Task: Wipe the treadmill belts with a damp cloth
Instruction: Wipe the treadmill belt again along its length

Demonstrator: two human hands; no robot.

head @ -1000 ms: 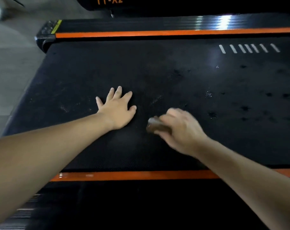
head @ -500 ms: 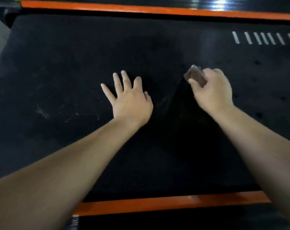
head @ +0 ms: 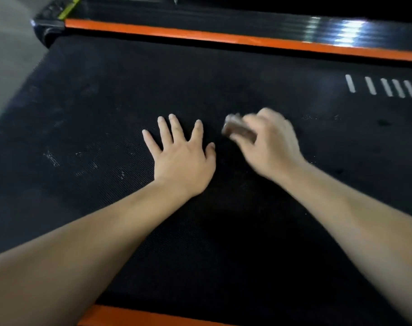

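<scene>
The black treadmill belt (head: 94,109) fills the view, with pale scuffs at the left and dark spots at the right. My left hand (head: 182,158) lies flat on the belt, fingers spread. Just to its right, my right hand (head: 269,144) grips a small bunched brown cloth (head: 239,131) and presses it on the belt; both are blurred by motion. Most of the cloth is hidden under the fingers.
Orange side rails run along the far edge (head: 224,38) and the near edge (head: 134,317) of the belt. White stripe marks (head: 384,87) sit at the far right. Grey floor (head: 9,43) lies beyond the belt's left end, by the black end cap (head: 49,24).
My right hand with the cloth swept away from me, then back toward my left hand. My left hand stayed flat on the belt. The camera view shifted.
</scene>
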